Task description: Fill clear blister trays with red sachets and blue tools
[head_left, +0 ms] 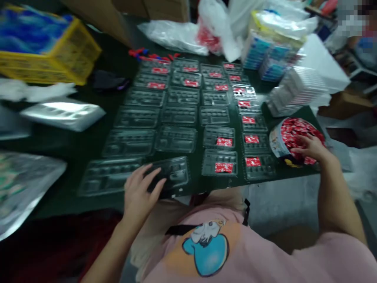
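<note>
My left hand [141,189] lies with spread fingers at the near edge of the table, over the left end of a clear plastic tray [176,173]. At the right, my right hand [310,147] reaches into a round tub [278,141] full of small red-and-white packets [300,127]; its fingers are apart on top of the packets, and none is plainly held. Rows of clear moulded trays cover the table between the hands. A red packet [224,168] lies in a near tray, and several others in the right-hand and far trays hold one too. The picture is somewhat blurred.
A yellow crate [70,51] with blue contents stands at the far left. Stacked clear trays [297,92] sit behind the tub, near blue-and-white boxes [259,49]. Plastic bags [176,35] lie along the back. A silvery bag [38,173] is at the near left.
</note>
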Tool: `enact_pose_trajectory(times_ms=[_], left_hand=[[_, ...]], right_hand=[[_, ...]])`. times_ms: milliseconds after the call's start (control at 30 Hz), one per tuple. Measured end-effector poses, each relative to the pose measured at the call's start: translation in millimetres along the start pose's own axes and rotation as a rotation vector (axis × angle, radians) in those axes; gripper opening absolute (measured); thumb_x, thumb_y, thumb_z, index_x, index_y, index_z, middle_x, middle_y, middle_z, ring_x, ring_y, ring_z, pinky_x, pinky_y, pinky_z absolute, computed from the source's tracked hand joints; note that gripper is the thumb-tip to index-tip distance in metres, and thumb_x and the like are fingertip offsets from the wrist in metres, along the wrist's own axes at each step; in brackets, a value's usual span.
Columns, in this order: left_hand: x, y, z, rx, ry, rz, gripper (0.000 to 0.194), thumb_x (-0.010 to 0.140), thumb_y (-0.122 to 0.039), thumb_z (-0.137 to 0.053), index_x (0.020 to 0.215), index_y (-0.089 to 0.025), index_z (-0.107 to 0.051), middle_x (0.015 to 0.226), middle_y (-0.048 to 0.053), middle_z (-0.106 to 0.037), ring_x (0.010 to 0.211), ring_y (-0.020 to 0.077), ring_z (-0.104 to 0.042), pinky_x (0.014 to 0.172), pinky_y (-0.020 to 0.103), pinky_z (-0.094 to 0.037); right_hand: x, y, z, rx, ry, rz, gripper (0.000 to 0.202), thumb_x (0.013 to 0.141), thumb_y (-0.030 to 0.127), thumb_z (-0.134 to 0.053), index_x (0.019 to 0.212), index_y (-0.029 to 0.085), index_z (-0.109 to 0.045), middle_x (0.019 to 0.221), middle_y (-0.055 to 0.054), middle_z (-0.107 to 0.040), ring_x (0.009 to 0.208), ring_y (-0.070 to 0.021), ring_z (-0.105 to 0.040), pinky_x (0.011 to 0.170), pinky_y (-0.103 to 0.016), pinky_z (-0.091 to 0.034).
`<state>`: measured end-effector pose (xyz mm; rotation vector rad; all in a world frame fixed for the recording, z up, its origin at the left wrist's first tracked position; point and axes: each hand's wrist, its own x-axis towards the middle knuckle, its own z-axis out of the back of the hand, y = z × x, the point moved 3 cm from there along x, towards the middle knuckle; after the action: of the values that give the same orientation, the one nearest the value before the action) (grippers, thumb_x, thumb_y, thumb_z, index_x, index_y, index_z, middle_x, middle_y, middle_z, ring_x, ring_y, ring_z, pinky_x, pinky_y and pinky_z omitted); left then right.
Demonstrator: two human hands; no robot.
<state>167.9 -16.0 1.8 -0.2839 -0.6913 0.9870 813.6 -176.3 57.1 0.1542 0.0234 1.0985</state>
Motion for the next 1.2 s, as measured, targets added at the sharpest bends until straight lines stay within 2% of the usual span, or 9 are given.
enact_pose_trajectory(times_ms=[100,200,367,533,667,800,933,1033,1200], left_hand=[[-14.6,4.4,-20.1,0.032,0.084,-0.097,0.033,0.082,-0.036,-0.065,0.114,-0.030,-0.066,0.131,0.010,-0.060,0.129,0.0367,-0.050,0.105,0.055,-0.040],[-14.2,2.4,-35.5,0.042,0.121,-0.151,0.033,0.082,-0.037,-0.064,0.115,-0.032,-0.066,0.132,0.010,-0.060,0.131,0.0378,-0.048,0.104,0.056,-0.041],[9.1,-4.9,-45.7,0.031,0.145,-0.178,0.032,0.081,-0.036,-0.065,0.112,-0.029,-0.067,0.132,0.011,-0.059,0.134,0.0388,-0.045,0.105,0.057,-0.040],[27.6,-24.0,-33.7,0.010,0.044,-0.224,0.036,0.079,-0.031,-0.067,0.115,-0.033,-0.066,0.143,0.008,-0.050,0.141,0.0387,-0.035,0.113,0.060,-0.031],[38.8,-48.7,-21.7,-0.026,-0.006,-0.270,0.041,0.080,-0.028,-0.067,0.119,-0.037,-0.063,0.151,0.004,-0.040,0.143,0.0374,-0.031,0.116,0.060,-0.026],[51.6,-73.5,-23.0,-0.099,-0.001,-0.283,0.042,0.080,-0.028,-0.066,0.121,-0.038,-0.062,0.152,0.001,-0.039,0.143,0.0372,-0.032,0.116,0.061,-0.027],[69.2,-107.1,-38.9,-0.270,0.062,-0.305,0.039,0.083,-0.029,-0.062,0.122,-0.037,-0.062,0.153,-0.001,-0.039,0.142,0.0342,-0.034,0.116,0.058,-0.030],[85.1,-146.8,-61.3,-0.474,0.154,-0.312,0.036,0.088,-0.031,-0.057,0.123,-0.036,-0.061,0.153,0.000,-0.038,0.140,0.0293,-0.038,0.115,0.053,-0.034],[104.4,-233.7,-131.2,-0.865,0.481,-0.119,0.040,0.094,-0.047,-0.047,0.126,-0.027,-0.060,0.149,0.007,-0.045,0.137,0.0255,-0.043,0.113,0.044,-0.038]], right_hand=[[-4.3,-1.8,-1.8,-0.145,0.248,-0.107,0.074,0.065,0.047,-0.080,0.131,0.021,-0.059,0.141,-0.022,-0.046,0.133,-0.0429,-0.040,0.104,-0.054,-0.037],[-4.3,-0.2,-5.0,-0.168,0.253,-0.114,0.079,0.069,0.036,-0.075,0.142,0.020,-0.049,0.145,-0.021,-0.041,0.136,-0.0405,-0.037,0.108,-0.051,-0.035],[0.3,9.4,-15.7,-0.198,0.106,-0.086,0.070,0.067,0.018,-0.068,0.136,0.016,-0.055,0.138,-0.021,-0.047,0.130,-0.0381,-0.043,0.109,-0.052,-0.034],[2.6,17.9,-18.7,-0.168,-0.084,-0.089,0.048,0.071,0.005,-0.049,0.115,0.013,-0.068,0.120,-0.019,-0.061,0.114,-0.0317,-0.054,0.102,-0.047,-0.040],[1.2,18.9,-8.7,-0.049,-0.172,-0.120,0.043,0.070,0.005,-0.044,0.103,0.013,-0.071,0.107,-0.016,-0.067,0.097,-0.0274,-0.060,0.088,-0.040,-0.048],[-2.7,15.3,10.6,0.090,-0.322,-0.164,0.036,0.063,0.006,-0.046,0.088,0.017,-0.070,0.100,-0.012,-0.069,0.093,-0.0250,-0.061,0.087,-0.037,-0.047],[-3.0,4.5,25.7,0.339,-0.485,-0.244,0.027,0.062,0.012,-0.049,0.082,0.020,-0.065,0.088,-0.005,-0.069,0.085,-0.0210,-0.061,0.085,-0.034,-0.048],[2.9,-5.9,28.3,0.559,-0.573,-0.268,0.021,0.062,0.016,-0.050,0.081,0.020,-0.060,0.088,-0.003,-0.069,0.086,-0.0190,-0.062,0.084,-0.033,-0.049],[14.1,-23.3,28.6,0.758,-0.700,-0.308,0.021,0.061,0.016,-0.052,0.081,0.019,-0.055,0.091,-0.005,-0.066,0.093,-0.0203,-0.064,0.089,-0.036,-0.050]])
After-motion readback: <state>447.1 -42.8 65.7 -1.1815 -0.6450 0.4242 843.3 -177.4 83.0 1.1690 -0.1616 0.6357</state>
